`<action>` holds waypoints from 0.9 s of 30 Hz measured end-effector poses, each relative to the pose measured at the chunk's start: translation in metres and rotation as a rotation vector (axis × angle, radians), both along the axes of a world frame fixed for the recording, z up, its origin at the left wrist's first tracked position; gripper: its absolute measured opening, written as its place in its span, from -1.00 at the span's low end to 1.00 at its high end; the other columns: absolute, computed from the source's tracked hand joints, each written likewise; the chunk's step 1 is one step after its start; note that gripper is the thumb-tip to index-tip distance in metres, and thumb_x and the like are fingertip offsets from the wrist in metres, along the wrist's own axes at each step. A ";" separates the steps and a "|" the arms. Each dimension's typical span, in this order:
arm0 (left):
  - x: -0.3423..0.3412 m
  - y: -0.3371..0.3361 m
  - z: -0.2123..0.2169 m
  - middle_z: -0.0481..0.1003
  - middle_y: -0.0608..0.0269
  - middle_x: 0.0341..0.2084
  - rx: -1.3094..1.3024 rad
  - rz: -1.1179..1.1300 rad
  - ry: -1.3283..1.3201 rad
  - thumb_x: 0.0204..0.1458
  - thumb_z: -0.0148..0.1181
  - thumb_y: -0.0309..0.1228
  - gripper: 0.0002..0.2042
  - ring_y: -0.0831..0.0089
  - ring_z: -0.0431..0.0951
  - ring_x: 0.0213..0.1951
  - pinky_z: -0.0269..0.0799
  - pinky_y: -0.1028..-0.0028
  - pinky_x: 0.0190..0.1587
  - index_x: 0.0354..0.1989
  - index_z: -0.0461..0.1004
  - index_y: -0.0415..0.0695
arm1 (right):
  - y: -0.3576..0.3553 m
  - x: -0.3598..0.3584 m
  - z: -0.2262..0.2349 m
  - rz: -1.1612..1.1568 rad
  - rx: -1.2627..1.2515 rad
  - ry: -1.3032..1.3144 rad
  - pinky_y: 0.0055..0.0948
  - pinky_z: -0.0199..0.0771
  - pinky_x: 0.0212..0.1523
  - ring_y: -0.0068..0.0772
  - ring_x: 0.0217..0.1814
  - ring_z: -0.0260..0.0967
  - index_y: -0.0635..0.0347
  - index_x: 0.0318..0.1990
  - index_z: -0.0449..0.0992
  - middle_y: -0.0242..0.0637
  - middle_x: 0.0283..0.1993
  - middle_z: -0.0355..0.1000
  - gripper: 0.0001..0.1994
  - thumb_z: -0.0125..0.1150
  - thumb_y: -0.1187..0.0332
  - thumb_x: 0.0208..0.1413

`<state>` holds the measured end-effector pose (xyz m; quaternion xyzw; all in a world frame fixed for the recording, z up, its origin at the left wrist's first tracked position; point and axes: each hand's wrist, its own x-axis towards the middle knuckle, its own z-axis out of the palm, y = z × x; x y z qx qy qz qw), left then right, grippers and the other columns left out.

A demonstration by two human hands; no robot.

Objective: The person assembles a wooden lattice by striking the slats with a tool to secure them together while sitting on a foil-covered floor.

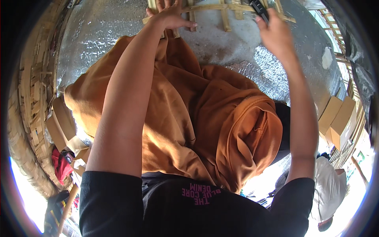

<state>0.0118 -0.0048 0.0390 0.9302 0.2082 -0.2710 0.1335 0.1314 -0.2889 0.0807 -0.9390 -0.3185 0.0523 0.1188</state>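
My left hand (170, 16) lies over the left end of a frame of thin pale wooden slats (225, 20) at the top edge of the view. Its fingers are spread, with the thumb pointing right; some fingertips run near the picture's edge. Opposite it, at the frame's right end, my right hand (277, 33) is closed around a black-handled tool (259, 9). The tool's far end is cut off by the view, so its exact kind cannot be told. Orange-brown cloth (173, 102) with a seamed, rolled opening drapes across my lap below both hands.
Under the slats spreads a silvery, foil-like sheet (90, 35). Cardboard boxes stand at left (61, 124) and right (337, 120). Woven bamboo walling (33, 87) curves along the left side. A white sack (329, 185) sits at lower right, and red cloth (61, 166) at lower left.
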 end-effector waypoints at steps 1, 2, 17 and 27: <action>-0.003 0.004 0.004 -0.80 0.04 0.47 0.011 0.010 0.004 -0.16 0.38 0.33 0.35 -0.05 -0.77 0.48 -0.53 -0.30 0.43 0.54 -0.58 0.07 | 0.011 -0.013 0.037 -0.066 0.128 0.029 -0.12 0.55 -0.18 0.14 -0.22 0.60 0.28 0.16 0.35 0.18 -0.34 0.55 -0.55 0.16 0.13 0.28; 0.003 0.003 0.006 -0.80 0.04 0.47 0.008 0.006 -0.008 -0.16 0.38 0.33 0.35 -0.06 -0.77 0.48 -0.52 -0.30 0.43 0.54 -0.57 0.07 | 0.014 -0.018 0.060 -0.149 0.245 0.047 -0.18 0.56 -0.22 0.07 -0.27 0.61 0.29 0.14 0.36 0.15 -0.37 0.55 -0.53 0.19 0.10 0.27; 0.004 -0.001 0.009 -0.82 0.03 0.46 -0.068 0.055 -0.050 -0.14 0.43 0.26 0.35 -0.08 -0.73 0.49 -0.59 -0.34 0.41 0.53 -0.60 0.10 | 0.008 -0.022 0.054 -0.022 0.532 0.228 -0.56 0.30 -0.50 -0.68 -0.55 0.29 0.21 -0.08 0.49 -0.46 -0.53 0.39 -0.69 0.28 0.15 0.26; 0.004 0.001 0.008 -0.82 0.04 0.46 -0.033 0.040 -0.025 -0.14 0.43 0.25 0.35 -0.08 -0.73 0.49 -0.57 -0.33 0.41 0.52 -0.62 0.10 | 0.008 -0.023 0.076 -0.014 1.131 0.006 -0.54 0.35 -0.51 -0.62 -0.55 0.30 0.45 0.03 0.32 -0.22 -0.38 0.50 -0.70 0.16 0.36 0.34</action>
